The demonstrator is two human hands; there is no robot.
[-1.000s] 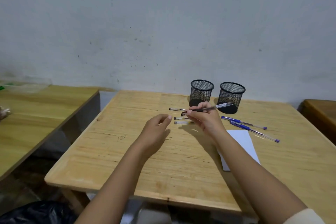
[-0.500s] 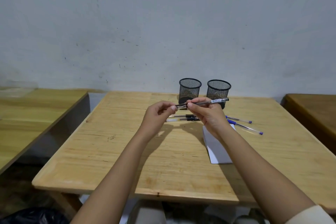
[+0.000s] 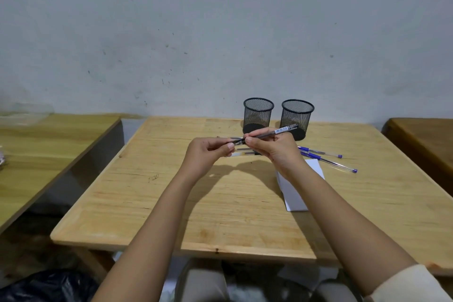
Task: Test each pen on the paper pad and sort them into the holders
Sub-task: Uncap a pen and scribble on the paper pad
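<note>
Both hands, left [image 3: 208, 153] and right [image 3: 274, 148], pinch one black pen [image 3: 267, 133] above the worktop [image 3: 171, 203]; tugging its cap could fling it.

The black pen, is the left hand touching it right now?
Touching. The head view shows the left hand's fingertips pinching the black pen's end.

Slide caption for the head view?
Both hands hold a black pen above the table, before two empty mesh holders.
</note>
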